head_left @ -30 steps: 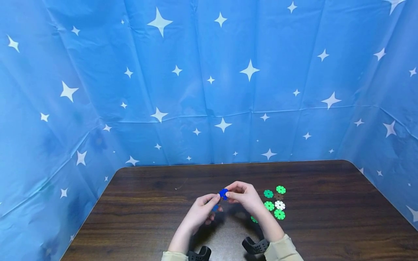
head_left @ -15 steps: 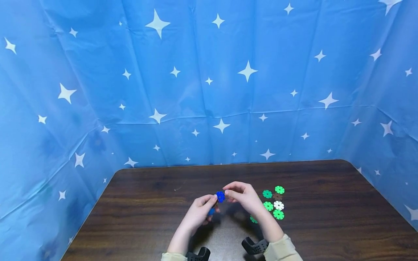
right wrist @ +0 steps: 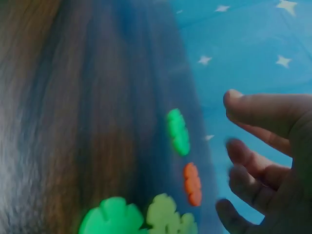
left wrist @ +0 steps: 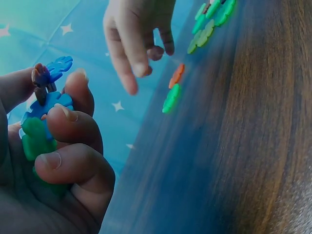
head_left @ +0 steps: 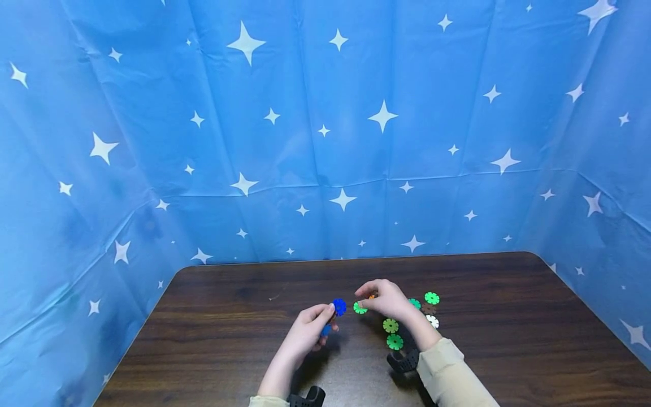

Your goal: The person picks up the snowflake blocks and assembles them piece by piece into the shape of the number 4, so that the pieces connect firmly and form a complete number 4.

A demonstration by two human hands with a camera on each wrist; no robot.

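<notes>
My left hand [head_left: 305,330] grips a small cluster of notched plastic discs. The cluster has a dark blue disc [head_left: 339,307] at its tip. Behind it, in the left wrist view, come a brown disc [left wrist: 38,80], a lighter blue disc [left wrist: 56,101] and a green piece [left wrist: 36,139], partly hidden in the curled fingers. My right hand [head_left: 387,299] hovers over the table with fingers loosely bent and apart, holding nothing. Close to it lie a bright green disc [head_left: 360,308] and an orange disc [right wrist: 192,184], both flat on the wood.
Right of centre on the dark wooden table [head_left: 229,339] lie more discs: a yellow-green one [head_left: 390,325], a green one [head_left: 394,342], a white one [head_left: 432,321] and a brown one [head_left: 429,308]. A blue star-patterned curtain [head_left: 285,147] surrounds the far edge and sides.
My right hand has come off the dark blue disc and moved right, uncovering the bright green disc. The left hand has drawn slightly left with the joined discs.
</notes>
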